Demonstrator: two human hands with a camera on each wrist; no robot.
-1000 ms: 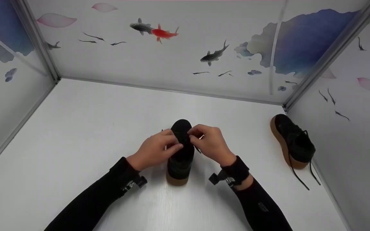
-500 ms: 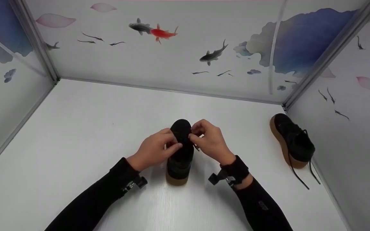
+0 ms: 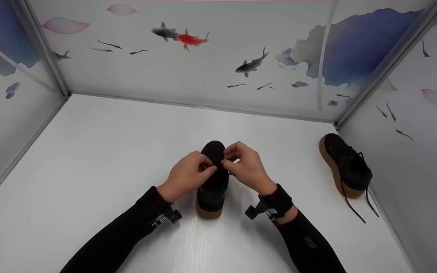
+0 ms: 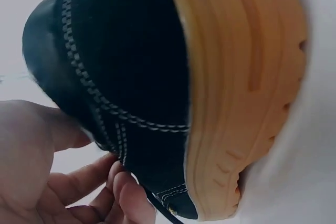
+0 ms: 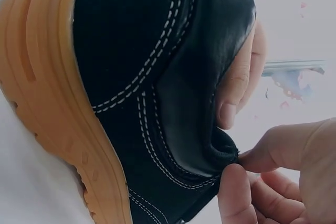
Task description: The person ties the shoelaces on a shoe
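A black shoe (image 3: 210, 201) with a tan sole stands upright before me, toe pointing away. Its white double stitching shows in both wrist views. From the left, my left hand (image 3: 186, 174) pinches the edge of its opening, thumb on the inner side and curled fingers outside. My right hand (image 3: 248, 167) pinches the opposite edge of the same opening between thumb and fingertips, most clearly in the right wrist view. A dark lace end (image 4: 164, 211) hangs under the left fingers. The hands partly hide the lacing area.
A second black shoe (image 3: 349, 167) with a tan sole lies at the right by the side wall, its loose laces (image 3: 353, 210) trailing toward me. White panels (image 3: 188, 76) painted with fish enclose the white tabletop (image 3: 127, 136) at the back and both sides.
My left hand has shifted slightly right along the shoe, its wrist now closer to it. My right fingers have moved a little at the shoe's right edge. Both shoes stay in place.
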